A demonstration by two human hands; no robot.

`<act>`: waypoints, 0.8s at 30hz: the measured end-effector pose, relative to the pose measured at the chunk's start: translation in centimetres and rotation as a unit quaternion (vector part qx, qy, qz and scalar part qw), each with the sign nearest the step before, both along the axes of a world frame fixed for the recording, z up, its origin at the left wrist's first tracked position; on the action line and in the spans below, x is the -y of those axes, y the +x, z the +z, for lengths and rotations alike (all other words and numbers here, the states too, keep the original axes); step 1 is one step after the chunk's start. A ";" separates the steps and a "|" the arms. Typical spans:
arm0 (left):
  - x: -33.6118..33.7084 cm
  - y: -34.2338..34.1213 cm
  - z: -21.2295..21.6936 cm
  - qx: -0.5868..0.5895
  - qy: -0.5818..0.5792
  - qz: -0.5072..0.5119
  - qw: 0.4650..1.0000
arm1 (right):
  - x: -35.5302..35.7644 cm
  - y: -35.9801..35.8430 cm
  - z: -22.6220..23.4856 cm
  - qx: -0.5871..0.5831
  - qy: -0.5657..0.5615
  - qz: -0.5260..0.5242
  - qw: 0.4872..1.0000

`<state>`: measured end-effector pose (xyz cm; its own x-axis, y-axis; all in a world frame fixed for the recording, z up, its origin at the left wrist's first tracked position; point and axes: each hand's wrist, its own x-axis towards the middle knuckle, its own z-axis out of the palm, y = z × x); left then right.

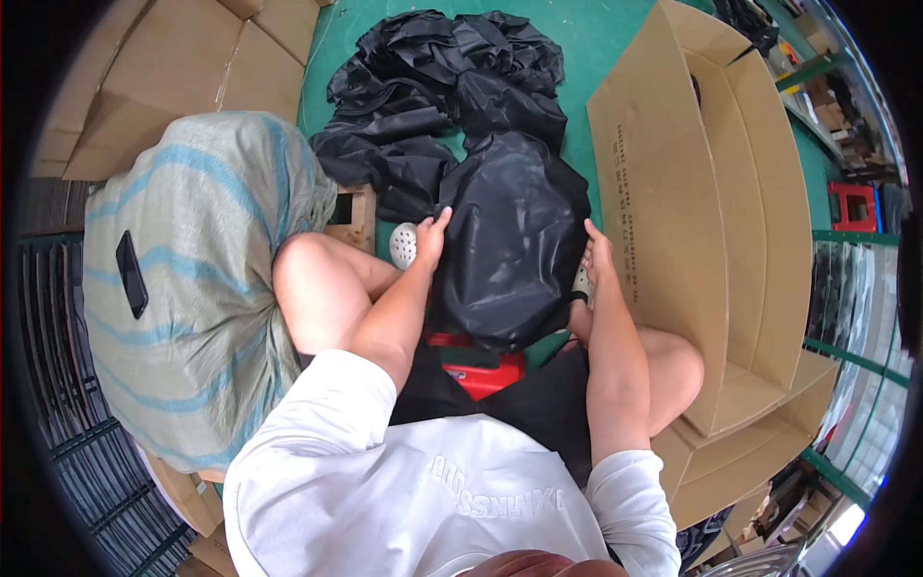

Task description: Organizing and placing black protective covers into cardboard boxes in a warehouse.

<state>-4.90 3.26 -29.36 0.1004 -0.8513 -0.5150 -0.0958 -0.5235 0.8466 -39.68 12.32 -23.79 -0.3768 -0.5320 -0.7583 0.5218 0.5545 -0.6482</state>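
A shiny black piece of leather-like or plastic sheeting (510, 240), rounded and puffed out, is spread between my knees. My left hand (435, 236) grips its left edge with the thumb on top. At its right edge my right hand (596, 252) has closed fingers on the material; the fingertips are partly hidden. More crumpled black sheeting (413, 87) lies beyond it in a curved heap on the floor. Whether the two pieces join cannot be made out. White perforated clogs (403, 246) are on my feet, beside the sheeting.
Left of me stands a stuffed woven sack (192, 288) with blue stripes and a black phone (131, 275) on it. A tall open cardboard box (663, 192) is at right. Under me is a red stool (490, 377); cardboard (183, 67) stands at far left on the green floor (606, 38).
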 end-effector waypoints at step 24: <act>-20.1 -2.5 9.9 -0.100 0.200 0.283 0.933 | -14.2 10.3 0.9 0.103 0.213 -0.015 0.972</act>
